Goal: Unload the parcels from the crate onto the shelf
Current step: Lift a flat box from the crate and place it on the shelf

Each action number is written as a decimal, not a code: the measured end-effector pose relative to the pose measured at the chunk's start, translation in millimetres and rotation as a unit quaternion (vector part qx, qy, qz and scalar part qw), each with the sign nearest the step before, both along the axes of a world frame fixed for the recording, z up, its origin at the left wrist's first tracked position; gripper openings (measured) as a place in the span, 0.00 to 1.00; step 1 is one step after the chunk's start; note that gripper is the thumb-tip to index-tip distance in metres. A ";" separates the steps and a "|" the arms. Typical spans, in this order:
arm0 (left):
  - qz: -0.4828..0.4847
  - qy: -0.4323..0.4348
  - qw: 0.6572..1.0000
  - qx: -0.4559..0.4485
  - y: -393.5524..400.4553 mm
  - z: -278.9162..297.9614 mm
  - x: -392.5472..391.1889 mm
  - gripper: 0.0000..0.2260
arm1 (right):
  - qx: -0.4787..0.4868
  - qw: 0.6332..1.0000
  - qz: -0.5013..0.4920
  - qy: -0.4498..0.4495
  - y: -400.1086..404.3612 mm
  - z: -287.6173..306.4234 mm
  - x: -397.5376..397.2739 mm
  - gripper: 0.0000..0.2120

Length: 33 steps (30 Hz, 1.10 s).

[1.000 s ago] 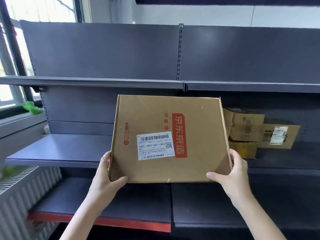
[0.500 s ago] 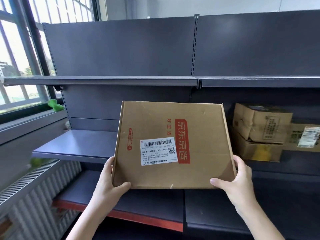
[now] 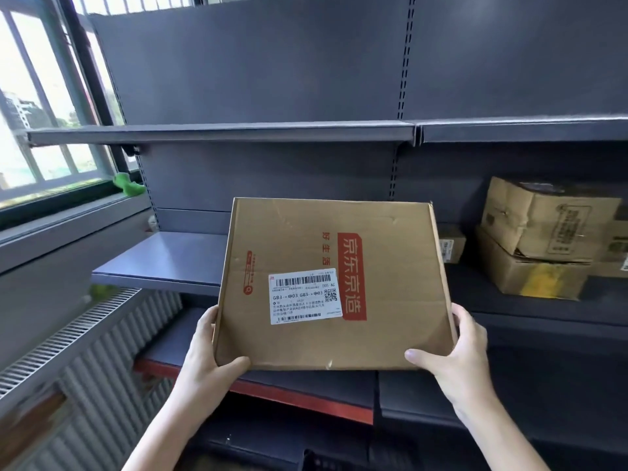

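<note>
A flat brown cardboard parcel (image 3: pixel 299 253) with red print and a white barcode label is held up in front of the dark grey shelf unit. My left hand (image 3: pixel 210 355) grips its lower left corner, my right hand (image 3: pixel 455 351) its lower right corner. Its far edge is level with the middle shelf board (image 3: pixel 163 260), whose left part is bare. The crate is out of view.
Two stacked crumpled boxes (image 3: pixel 543 232) and a small box (image 3: pixel 452 243) stand on the middle shelf at the right. An upper shelf (image 3: pixel 221 132) runs above, a red-edged lower shelf (image 3: pixel 306 399) below. A window, a sill with a green object (image 3: pixel 127 185) and a radiator are at the left.
The view has come closer to the shelf and swung left. The parcel stays in both hands and now sits a little lower in front of the middle shelf.
</note>
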<state>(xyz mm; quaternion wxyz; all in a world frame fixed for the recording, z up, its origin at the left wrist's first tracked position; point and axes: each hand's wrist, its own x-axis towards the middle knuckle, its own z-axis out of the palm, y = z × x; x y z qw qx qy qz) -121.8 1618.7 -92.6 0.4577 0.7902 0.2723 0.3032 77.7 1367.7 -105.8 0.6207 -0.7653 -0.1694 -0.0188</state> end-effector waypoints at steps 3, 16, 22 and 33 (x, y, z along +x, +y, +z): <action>0.002 -0.001 1.000 -0.004 18.4 -3.3 -17.3 0.38 | -0.009 1.000 0.003 -0.003 18.2 0.4 -15.7 0.47; -0.025 -0.033 0.998 -0.045 178.1 -2.8 -118.0 0.36 | -0.026 1.000 -0.013 -0.003 178.3 10.8 -124.8 0.47; -0.005 -0.031 0.997 -0.069 238.3 -15.6 -155.6 0.35 | -0.068 0.997 -0.003 0.021 235.2 -0.7 -166.3 0.49; -0.010 -0.030 0.995 -0.099 254.0 -14.5 -162.4 0.44 | -0.082 0.996 0.003 0.040 259.4 -4.5 -170.8 0.46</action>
